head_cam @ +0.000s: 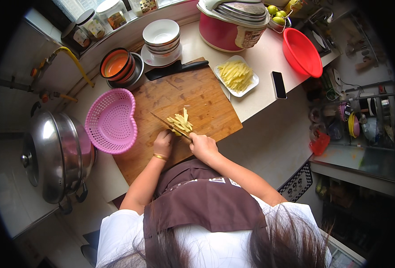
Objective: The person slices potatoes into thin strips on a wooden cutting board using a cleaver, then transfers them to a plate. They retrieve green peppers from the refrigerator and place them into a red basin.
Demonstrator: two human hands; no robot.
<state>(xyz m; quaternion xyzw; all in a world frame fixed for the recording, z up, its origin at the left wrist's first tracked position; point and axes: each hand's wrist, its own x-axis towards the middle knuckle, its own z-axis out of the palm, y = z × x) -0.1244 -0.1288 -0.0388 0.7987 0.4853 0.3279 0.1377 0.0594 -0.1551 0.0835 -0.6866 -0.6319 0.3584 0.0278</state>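
Note:
My right hand (204, 146) grips the handle of a kitchen knife (164, 121), its blade seen nearly edge-on and slanting across a wooden cutting board (204, 90). Just left of the blade, my left hand (163, 144) is curled with bent fingertips against pale yellow pieces, which look like potato (176, 132); the fingers hide most of them. On the far side of the blade lies a small pile of cut potato strips (183, 121). A white dish (253, 86) at the board's upper right holds a heap of finer yellow shreds (235, 74).
A black cleaver (165, 70) lies along the board's far edge. The pink basket (110, 122) overlaps its left side. Stacked bowls (161, 33), orange bowls (115, 65), a rice cooker (221, 30), a red basin (299, 53), a phone (278, 84) and a steel steamer pot (58, 154) stand around.

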